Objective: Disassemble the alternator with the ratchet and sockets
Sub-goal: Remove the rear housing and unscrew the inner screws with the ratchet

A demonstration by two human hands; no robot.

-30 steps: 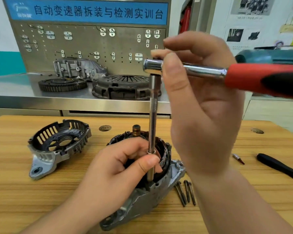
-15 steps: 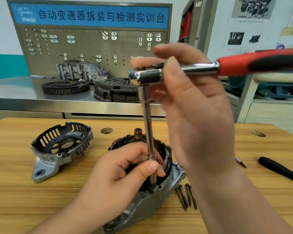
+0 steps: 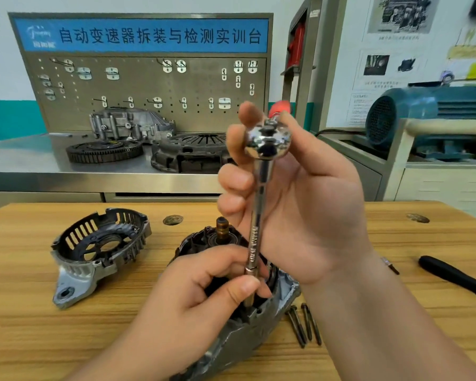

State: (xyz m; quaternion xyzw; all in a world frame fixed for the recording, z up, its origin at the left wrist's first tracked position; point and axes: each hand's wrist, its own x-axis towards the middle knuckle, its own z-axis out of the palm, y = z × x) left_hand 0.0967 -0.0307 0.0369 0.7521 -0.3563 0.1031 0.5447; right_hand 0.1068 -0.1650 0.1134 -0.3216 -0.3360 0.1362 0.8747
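Chrome ratchet head [image 3: 267,141] tops an upright extension bar [image 3: 254,232], and the right hand [image 3: 313,210] is raised with its palm facing the camera, fingers and thumb curled round that head while the red handle [image 3: 279,110] pokes out behind them. The left hand [image 3: 201,295] rests on the alternator [image 3: 245,336] at the front middle of the wooden table [image 3: 25,339], thumb and curled fingers pinching the bar's lower end where it enters the grey housing, which holds dark windings and a copper-tipped shaft [image 3: 221,225]. A separate end cover [image 3: 94,251] lies well to the left, and long bolts [image 3: 304,324] lie just right of the housing.
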